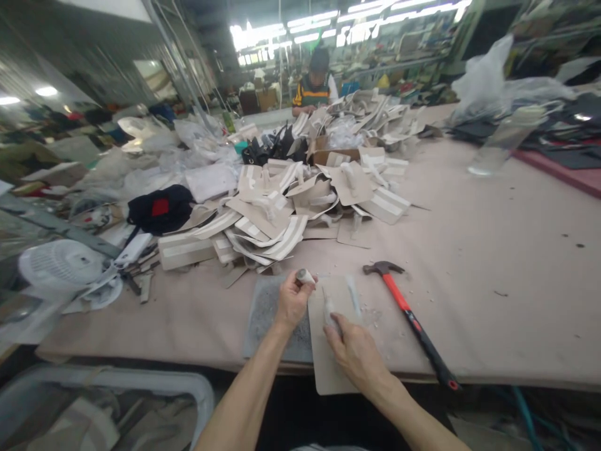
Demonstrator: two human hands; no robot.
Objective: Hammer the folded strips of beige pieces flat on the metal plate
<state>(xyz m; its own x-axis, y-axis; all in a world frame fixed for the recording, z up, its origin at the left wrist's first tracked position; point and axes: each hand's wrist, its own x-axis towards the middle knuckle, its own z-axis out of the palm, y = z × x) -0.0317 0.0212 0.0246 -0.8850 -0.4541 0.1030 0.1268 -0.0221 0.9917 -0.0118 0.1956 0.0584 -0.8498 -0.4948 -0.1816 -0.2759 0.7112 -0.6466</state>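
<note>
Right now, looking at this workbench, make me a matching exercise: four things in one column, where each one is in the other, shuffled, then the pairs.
Things:
1. hammer
2. small white cylinder
3. beige cut piece
4. white fan

Places:
A. under the right hand, overhanging the table's near edge
B. far left of the table
C. pinched in the left hand
D. lying free, right of both hands

Pairs: 1-D, 2-C, 3-A, 4-B

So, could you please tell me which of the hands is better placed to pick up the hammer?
Probably the right hand: the hammer lies just to its right, while the left hand is farther away and already grips a small cylinder.
</note>
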